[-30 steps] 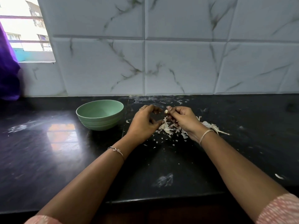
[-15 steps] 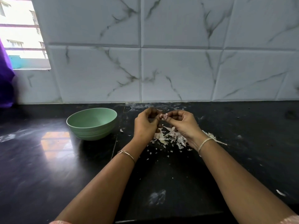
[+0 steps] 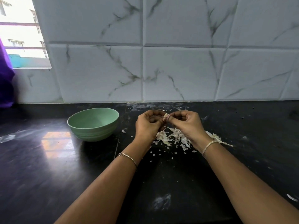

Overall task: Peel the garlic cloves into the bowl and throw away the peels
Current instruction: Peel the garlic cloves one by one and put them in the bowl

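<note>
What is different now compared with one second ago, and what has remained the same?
The left hand closed the small gap toward the right hand. Both hands now pinch the garlic clove, which only the right hand seemed to hold a second ago. The green bowl and the pile of peels on the counter stayed where they were.

Black countertop [image 3: 48, 175]: green bowl [image 3: 93, 124] left, garlic peels [image 3: 171, 138] heaped right.
</note>
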A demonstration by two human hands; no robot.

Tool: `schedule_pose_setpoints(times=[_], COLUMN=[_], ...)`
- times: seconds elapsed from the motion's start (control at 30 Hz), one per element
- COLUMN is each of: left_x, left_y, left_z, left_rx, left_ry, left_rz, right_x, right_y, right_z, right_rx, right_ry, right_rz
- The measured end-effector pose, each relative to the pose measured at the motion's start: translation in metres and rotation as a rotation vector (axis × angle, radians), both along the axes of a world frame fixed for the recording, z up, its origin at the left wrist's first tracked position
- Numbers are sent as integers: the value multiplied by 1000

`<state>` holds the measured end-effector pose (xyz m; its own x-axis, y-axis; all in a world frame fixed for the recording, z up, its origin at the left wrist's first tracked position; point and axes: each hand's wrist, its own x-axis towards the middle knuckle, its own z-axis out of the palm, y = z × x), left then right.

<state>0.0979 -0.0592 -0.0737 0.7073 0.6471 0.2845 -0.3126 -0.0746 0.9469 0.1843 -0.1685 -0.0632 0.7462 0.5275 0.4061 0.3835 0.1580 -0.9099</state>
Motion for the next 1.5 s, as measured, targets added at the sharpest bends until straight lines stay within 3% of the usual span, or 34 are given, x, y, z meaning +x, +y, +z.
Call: schedule_pose_setpoints(times=[0.43, 0.67, 0.97, 1.1, 1.3, 1.5], left_x=[0, -2, -3, -5, -8, -9], left_y=[-2, -2, -8, -10, -11, -9], left_z=[1, 0, 3, 6, 9, 10], left_rx=[155, 180, 153, 40, -231, -395], left_ry=[93, 90, 45, -19, -15, 8], left_rz=[77, 73, -11, -88, -182, -237], right_x=[5, 7, 7, 15, 20, 20], right_y=[2, 1, 4, 0, -16, -18], right_z=[-4, -4, -5, -4, 4, 4], right_rx=[-167, -175, -125, -192, -533, -519], right_ry=[-315, -315, -150, -163, -431, -524], right_rz=[-172, -182, -169, -286, -329, -353])
